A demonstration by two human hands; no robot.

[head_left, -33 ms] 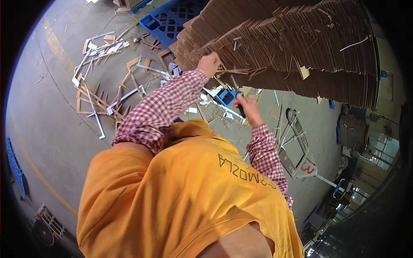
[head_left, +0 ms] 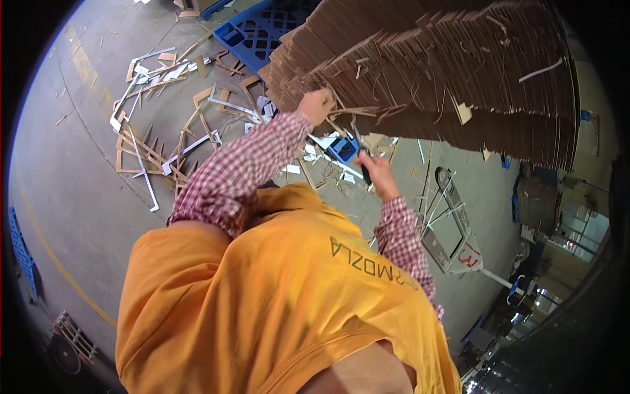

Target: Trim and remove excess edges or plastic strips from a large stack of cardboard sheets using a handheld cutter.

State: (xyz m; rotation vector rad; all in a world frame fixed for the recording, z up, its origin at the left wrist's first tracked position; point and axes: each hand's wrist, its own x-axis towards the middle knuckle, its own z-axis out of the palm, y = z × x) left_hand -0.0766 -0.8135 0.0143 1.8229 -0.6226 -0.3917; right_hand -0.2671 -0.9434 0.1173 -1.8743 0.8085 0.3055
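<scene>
A tall stack of brown cardboard sheets (head_left: 407,72) fills the upper right, its cut edges ragged with loose strips. My left hand (head_left: 317,106) is closed at the stack's lower left edge, with thin cardboard strips (head_left: 357,111) at its fingers. My right hand (head_left: 379,172) is wrapped around the dark handle of a knife (head_left: 356,134). The narrow metal blade points up toward the strips, just below the stack; whether it touches them I cannot tell.
Cardboard and white offcuts (head_left: 151,154) litter the floor at left. A blue plastic pallet (head_left: 262,33) lies beside the stack. Below my hands is a blue piece (head_left: 342,150) among scraps. At right stands a pallet jack (head_left: 453,230).
My right hand and the knife have shifted slightly down. My left hand has moved a little down and left, still at the stack's edge.
</scene>
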